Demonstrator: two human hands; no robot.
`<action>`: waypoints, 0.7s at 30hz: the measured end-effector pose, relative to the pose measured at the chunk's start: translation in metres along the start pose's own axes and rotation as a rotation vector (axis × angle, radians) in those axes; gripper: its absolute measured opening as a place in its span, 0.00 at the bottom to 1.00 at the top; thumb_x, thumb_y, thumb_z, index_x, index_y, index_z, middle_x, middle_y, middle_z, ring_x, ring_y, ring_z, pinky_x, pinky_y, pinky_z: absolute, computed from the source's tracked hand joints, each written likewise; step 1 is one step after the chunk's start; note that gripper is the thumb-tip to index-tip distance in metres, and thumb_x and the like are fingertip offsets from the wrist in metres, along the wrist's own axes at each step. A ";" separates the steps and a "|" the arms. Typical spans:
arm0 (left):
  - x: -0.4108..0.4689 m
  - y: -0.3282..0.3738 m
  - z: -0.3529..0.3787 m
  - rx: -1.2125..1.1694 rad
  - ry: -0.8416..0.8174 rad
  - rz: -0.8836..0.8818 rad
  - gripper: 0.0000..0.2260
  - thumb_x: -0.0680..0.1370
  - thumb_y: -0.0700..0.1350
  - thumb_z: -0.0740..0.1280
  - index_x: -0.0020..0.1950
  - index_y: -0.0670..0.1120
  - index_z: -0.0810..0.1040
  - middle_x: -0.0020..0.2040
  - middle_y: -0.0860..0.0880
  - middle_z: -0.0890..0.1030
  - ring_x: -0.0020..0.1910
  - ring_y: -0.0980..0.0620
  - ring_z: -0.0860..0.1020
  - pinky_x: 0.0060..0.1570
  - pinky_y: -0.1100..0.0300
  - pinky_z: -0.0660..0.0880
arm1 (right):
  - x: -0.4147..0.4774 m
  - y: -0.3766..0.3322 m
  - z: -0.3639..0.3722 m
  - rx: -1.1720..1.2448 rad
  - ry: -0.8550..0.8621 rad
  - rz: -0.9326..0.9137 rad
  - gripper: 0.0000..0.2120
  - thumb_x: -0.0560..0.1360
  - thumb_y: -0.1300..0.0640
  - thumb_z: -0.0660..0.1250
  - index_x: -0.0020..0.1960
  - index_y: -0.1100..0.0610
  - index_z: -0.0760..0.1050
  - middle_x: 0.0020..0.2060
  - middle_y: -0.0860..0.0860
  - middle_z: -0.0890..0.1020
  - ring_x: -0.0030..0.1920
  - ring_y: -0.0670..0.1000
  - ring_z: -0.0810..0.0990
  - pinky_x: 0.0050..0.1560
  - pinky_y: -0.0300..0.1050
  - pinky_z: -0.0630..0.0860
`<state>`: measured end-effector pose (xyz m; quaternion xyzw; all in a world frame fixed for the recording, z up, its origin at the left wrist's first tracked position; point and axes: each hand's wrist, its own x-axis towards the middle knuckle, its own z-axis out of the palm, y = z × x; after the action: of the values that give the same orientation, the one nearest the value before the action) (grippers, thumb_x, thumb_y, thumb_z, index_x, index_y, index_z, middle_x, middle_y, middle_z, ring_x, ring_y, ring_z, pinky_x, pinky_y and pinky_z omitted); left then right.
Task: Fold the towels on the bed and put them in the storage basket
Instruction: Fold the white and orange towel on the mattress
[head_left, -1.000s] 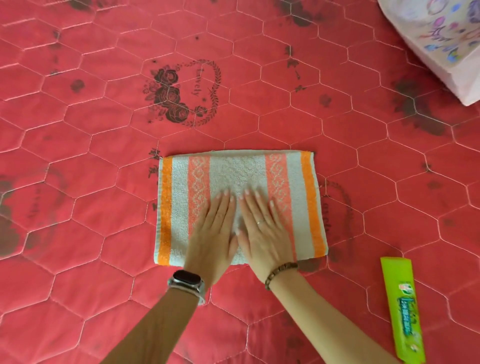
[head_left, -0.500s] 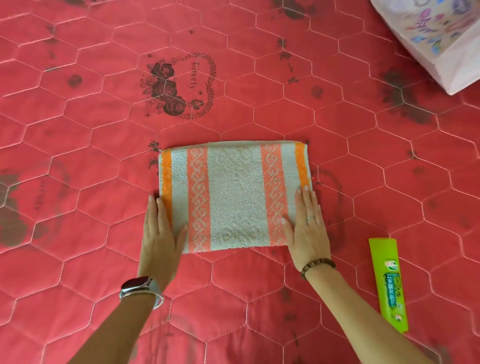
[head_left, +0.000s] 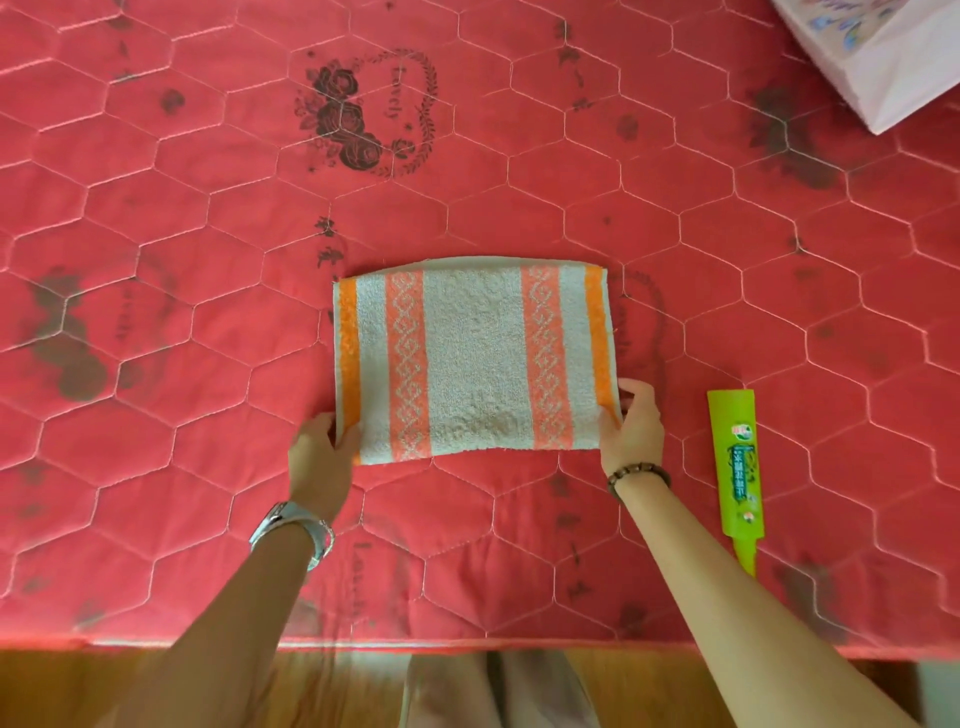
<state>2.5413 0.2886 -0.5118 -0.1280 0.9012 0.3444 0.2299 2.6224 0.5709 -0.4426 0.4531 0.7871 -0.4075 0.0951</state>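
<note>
You see the red quilted bedcover (head_left: 675, 218) evenly lit by soft, bright daylight, without glare. Only faint shadows lie beside each forearm. Focus is sharp at the centre; toward the edges your wide-angle view bows the quilting lines and softens slightly.

Towel (head_left: 475, 358), nubby matt terry cloth; bed cover (head_left: 675, 208), quilted matt fabric; green packet (head_left: 737, 467), glossy plastic, right; floor (head_left: 78, 686), smooth wood, bottom edge.
</note>
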 end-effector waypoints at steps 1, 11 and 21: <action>-0.006 -0.007 -0.001 0.008 -0.014 0.003 0.08 0.80 0.41 0.67 0.42 0.40 0.74 0.35 0.45 0.74 0.34 0.45 0.71 0.30 0.57 0.64 | -0.002 0.015 0.002 0.000 -0.008 0.005 0.18 0.79 0.68 0.61 0.68 0.68 0.67 0.63 0.65 0.75 0.64 0.63 0.73 0.61 0.48 0.66; -0.103 -0.070 -0.008 0.025 -0.092 -0.175 0.06 0.79 0.42 0.69 0.51 0.39 0.77 0.38 0.46 0.77 0.35 0.47 0.75 0.33 0.58 0.68 | -0.072 0.116 0.008 -0.052 -0.048 0.085 0.18 0.76 0.66 0.66 0.65 0.60 0.70 0.49 0.53 0.78 0.47 0.53 0.77 0.42 0.38 0.70; -0.120 -0.078 -0.019 -0.193 -0.114 -0.185 0.13 0.77 0.44 0.73 0.59 0.41 0.79 0.46 0.46 0.82 0.44 0.48 0.79 0.43 0.60 0.74 | -0.101 0.114 0.017 -0.146 0.005 -0.105 0.28 0.74 0.57 0.72 0.71 0.55 0.67 0.65 0.53 0.71 0.66 0.53 0.68 0.67 0.52 0.70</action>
<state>2.6693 0.2270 -0.4828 -0.2123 0.8337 0.4137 0.2980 2.7664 0.5240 -0.4640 0.4040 0.8377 -0.3523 0.1047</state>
